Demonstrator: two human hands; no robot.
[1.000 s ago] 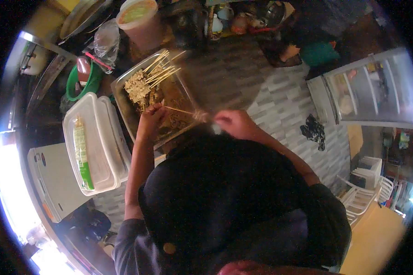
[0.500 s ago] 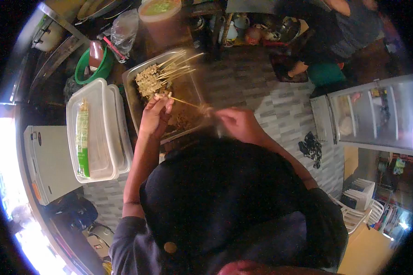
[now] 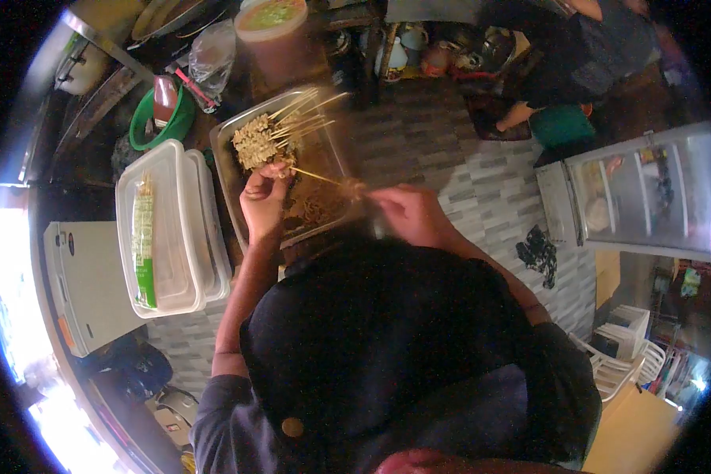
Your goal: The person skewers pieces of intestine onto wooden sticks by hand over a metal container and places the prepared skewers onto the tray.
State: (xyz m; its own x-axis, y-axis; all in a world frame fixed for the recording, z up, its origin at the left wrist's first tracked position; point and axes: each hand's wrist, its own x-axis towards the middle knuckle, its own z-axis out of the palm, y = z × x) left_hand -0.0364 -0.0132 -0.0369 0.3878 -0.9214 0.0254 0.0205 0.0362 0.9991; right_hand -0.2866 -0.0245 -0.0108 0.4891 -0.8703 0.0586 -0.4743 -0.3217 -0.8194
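My left hand (image 3: 264, 204) is closed, pinching a small pale piece of meat (image 3: 275, 169) at the far end of a thin bamboo skewer (image 3: 314, 175). On the right, my right hand (image 3: 409, 212) has its fingers closed at the skewer's other end; the fingertips are blurred. Both hands work over a metal tray (image 3: 341, 150). Just beyond my left hand, several loaded meat skewers (image 3: 254, 142) lie side by side in the tray, bare sticks pointing right. Loose meat strips (image 3: 322, 209) are on the tray's bottom, near my right hand.
Left of the tray, stacked white plastic containers (image 3: 191, 291) hold a green-labelled pack of skewers (image 3: 144, 237). Behind are a green basin (image 3: 183, 118) and a large tub (image 3: 270, 39). Another person (image 3: 600, 63) is at the far right, near an open fridge (image 3: 648, 189).
My left hand has shifted slightly and its fingers have closed further around the meat at the skewer's end. The right hand stays nearly in place.
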